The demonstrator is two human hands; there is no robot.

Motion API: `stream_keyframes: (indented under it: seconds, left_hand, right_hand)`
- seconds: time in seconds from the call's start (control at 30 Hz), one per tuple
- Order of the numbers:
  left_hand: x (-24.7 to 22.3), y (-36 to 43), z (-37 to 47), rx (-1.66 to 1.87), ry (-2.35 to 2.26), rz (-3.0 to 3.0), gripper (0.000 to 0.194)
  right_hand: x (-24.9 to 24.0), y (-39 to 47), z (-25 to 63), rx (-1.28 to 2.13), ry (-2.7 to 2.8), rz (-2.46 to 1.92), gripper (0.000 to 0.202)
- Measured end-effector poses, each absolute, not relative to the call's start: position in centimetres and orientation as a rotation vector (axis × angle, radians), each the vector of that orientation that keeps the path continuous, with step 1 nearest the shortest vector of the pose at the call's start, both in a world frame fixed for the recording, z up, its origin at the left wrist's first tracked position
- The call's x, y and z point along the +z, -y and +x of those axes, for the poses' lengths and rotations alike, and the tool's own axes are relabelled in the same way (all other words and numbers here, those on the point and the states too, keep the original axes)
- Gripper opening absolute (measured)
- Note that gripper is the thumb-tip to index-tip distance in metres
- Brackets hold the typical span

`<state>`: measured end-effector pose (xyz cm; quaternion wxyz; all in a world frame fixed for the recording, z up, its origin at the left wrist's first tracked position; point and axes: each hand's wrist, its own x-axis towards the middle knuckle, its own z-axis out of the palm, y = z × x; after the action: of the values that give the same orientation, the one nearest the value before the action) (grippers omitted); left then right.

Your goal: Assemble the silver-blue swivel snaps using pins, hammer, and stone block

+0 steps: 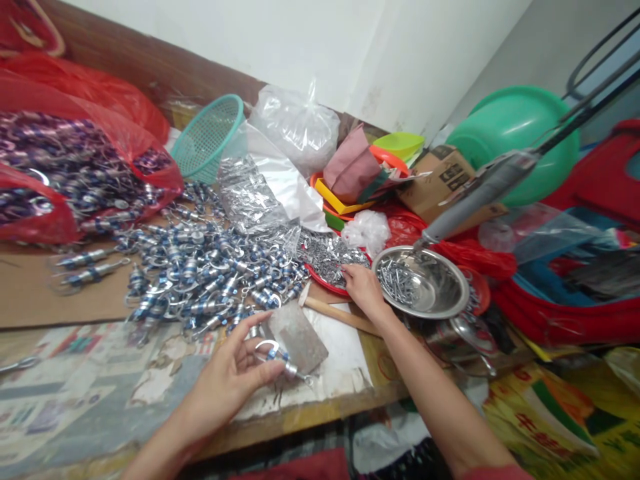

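My left hand holds a small silver-and-blue metal fitting with a curved hook, between thumb and fingers. It is over the near edge of a flat grey metal block. My right hand reaches to a red tray heaped with small shiny metal pieces. Its thumb and forefinger are pinched together at the heap; what they hold, if anything, is too small to make out. A hammer with a wooden handle lies between the block and the tray. Left of the block spreads a pile of similar fittings.
A steel bowl with nails or pins stands right of my right hand. Behind are a teal basket, plastic bags and a green basin. A red bag of fittings sits left. A grey lever slants in from the right.
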<state>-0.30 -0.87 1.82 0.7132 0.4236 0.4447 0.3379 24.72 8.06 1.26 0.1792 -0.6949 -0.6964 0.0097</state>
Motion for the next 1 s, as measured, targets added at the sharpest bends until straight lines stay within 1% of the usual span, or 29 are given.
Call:
stream_keyframes:
  seconds: [0.13,0.23,0.33,0.47,0.53,0.7,0.73,0.8,0.87,0.9,1.0]
  left_hand:
    - [1.7,-0.1,-0.5,0.675,-0.945,0.962,0.066]
    - [1.2,-0.8,-0.9,0.661,-0.871,0.884,0.073]
    - [0.3,-1.4,-1.4,0.678,-0.82,0.853,0.08]
    - [-0.4,-1.7,-1.7,0.679,-0.794,0.874,0.076]
    - [-0.4,-1.6,-1.7,0.68,-0.792,0.868,0.075]
    - [-0.1,-1.4,-1.5,0.688,-0.807,0.836,0.076]
    - [0.0,-1.3,-1.4,0.689,-0.808,0.833,0.076]
    - [0.1,-1.3,-1.4,0.69,-0.806,0.831,0.075]
    - [0.3,-1.2,-1.4,0.694,-0.807,0.835,0.074]
    - [0.3,-1.2,-1.4,0.698,-0.808,0.838,0.074]
    - [0.3,-1.2,-1.3,0.71,-0.805,0.846,0.072]
  right_hand:
    - [-0.4,-10.6,25.6,-0.009,2.021,-2.118,0.028]
    - [-0.7,-10.8,25.8,-0.03,2.025,-2.179,0.028]
    - [-0.2,-10.6,26.8,-0.026,2.002,-2.214,0.024]
    - [0.7,-10.0,28.3,0.028,1.988,-2.219,0.019]
    - [1.3,-9.6,28.3,0.064,1.993,-2.188,0.021]
    - [2.9,-6.5,24.5,0.254,2.058,-1.942,0.029]
    - [3.2,-5.5,23.3,0.311,2.068,-1.861,0.028]
    - [3.6,-3.5,21.0,0.425,2.094,-1.639,0.017]
    - [3.7,-1.8,19.1,0.436,2.142,-1.455,0.009]
    - [3.7,-1.1,18.4,0.419,2.179,-1.39,0.009]
    - [3.3,0.0,17.4,0.407,2.303,-1.26,0.017]
